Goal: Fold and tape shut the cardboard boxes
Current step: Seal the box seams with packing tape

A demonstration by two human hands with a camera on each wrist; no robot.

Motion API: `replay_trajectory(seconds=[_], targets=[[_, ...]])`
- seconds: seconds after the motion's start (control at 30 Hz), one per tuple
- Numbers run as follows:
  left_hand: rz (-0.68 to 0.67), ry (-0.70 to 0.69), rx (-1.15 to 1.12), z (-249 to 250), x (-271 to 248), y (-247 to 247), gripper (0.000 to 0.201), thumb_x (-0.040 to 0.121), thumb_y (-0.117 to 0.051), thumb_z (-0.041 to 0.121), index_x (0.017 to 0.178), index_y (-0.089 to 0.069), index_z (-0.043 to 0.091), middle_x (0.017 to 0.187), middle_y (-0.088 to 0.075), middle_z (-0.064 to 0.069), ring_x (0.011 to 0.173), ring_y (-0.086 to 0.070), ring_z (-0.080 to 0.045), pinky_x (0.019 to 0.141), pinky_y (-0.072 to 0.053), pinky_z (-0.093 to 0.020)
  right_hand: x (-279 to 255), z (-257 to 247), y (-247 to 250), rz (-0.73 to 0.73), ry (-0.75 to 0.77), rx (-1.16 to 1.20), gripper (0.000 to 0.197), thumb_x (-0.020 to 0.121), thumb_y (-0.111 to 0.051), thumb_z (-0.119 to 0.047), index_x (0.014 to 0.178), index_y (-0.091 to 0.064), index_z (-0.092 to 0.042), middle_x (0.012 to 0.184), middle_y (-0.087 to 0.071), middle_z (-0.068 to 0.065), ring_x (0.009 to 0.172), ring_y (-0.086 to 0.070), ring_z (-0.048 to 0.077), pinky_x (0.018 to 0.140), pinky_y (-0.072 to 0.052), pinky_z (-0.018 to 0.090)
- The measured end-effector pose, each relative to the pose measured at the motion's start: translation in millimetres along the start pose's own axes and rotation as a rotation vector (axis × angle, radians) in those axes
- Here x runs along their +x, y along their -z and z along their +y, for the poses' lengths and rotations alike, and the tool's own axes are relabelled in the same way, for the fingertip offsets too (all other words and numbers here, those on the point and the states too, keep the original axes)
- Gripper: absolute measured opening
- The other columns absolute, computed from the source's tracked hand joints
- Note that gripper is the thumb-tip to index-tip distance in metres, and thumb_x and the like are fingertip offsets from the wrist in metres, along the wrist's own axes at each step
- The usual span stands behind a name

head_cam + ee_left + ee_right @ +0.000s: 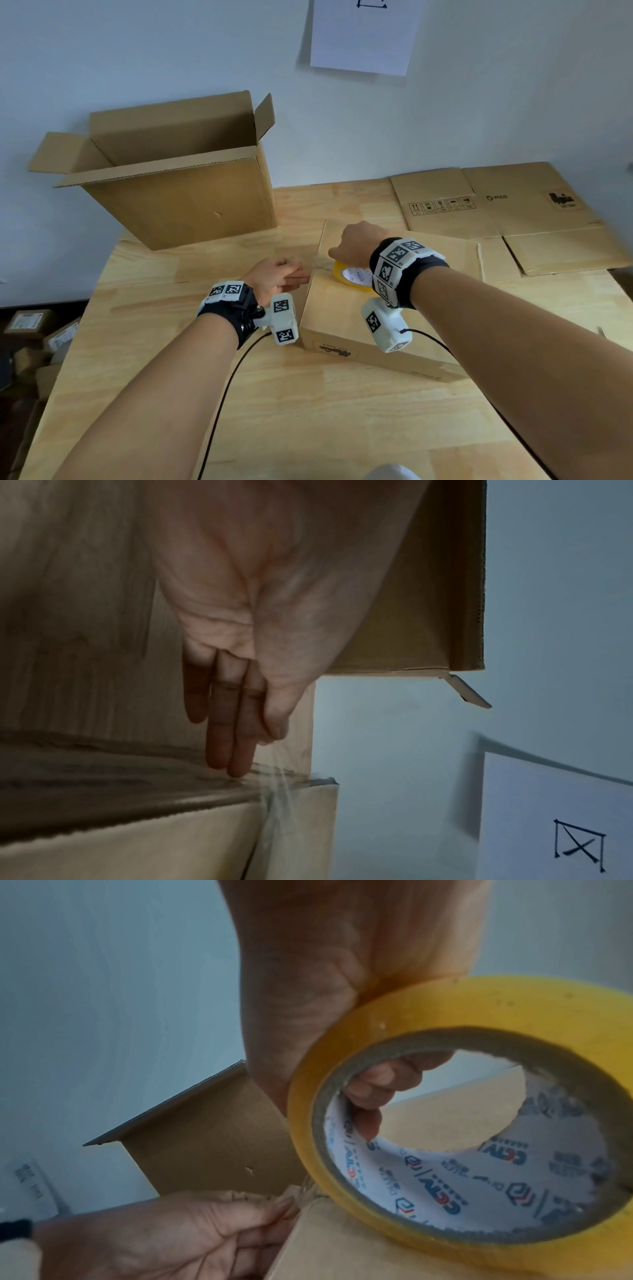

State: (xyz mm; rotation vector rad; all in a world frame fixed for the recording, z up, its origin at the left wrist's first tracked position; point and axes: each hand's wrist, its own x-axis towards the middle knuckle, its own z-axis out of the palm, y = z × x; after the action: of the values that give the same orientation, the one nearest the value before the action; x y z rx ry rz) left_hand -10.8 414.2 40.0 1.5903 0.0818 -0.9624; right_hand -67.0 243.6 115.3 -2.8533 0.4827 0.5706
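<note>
A low, closed cardboard box (335, 308) lies on the wooden table (308, 418). My right hand (356, 240) grips a yellow roll of clear tape (346, 277), fingers through its core, and holds it on the box top near the left end. My left hand (281, 274) is at the box's left edge. In the left wrist view its thumb and forefinger pinch the free end of the tape strip (277, 785), which runs down to the box edge (137, 845). The right wrist view shows the roll (445, 1010) standing on the box (325, 1245).
A tall open box (185, 198) with raised flaps stands at the back left against the wall. Flattened cardboard sheets (513, 205) cover the table's back right. Black cables (222, 394) trail from both wrists. Small boxes (30, 322) sit on the floor to the left.
</note>
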Motion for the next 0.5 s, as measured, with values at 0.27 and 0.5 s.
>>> replay_trajectory(seconds=[0.27,0.5], targets=[[0.021,0.012,0.034,-2,13,-4,0.013,0.096,-0.053,0.013,0.088,-0.061,0.008,0.067,-0.071,0.002,0.060,-0.066,-0.007,0.068,-0.052,-0.022,3,0,-1,0.004,0.011,-0.028,0.036,0.089,-0.045,-0.039,0.064,-0.046,-0.014,0.067,-0.050,0.000,0.057,-0.046,0.015,0.050,-0.035,0.023],[0.028,0.035,0.168,-8,14,-12,0.018,0.098,-0.052,0.022,0.085,-0.059,0.013,0.077,-0.063,-0.003,0.062,-0.059,-0.011,0.049,-0.049,-0.017,7,2,-3,-0.005,0.021,-0.007,0.036,0.090,-0.046,-0.040,0.064,-0.046,-0.014,0.067,-0.050,0.000,0.057,-0.046,0.013,0.050,-0.034,0.023]])
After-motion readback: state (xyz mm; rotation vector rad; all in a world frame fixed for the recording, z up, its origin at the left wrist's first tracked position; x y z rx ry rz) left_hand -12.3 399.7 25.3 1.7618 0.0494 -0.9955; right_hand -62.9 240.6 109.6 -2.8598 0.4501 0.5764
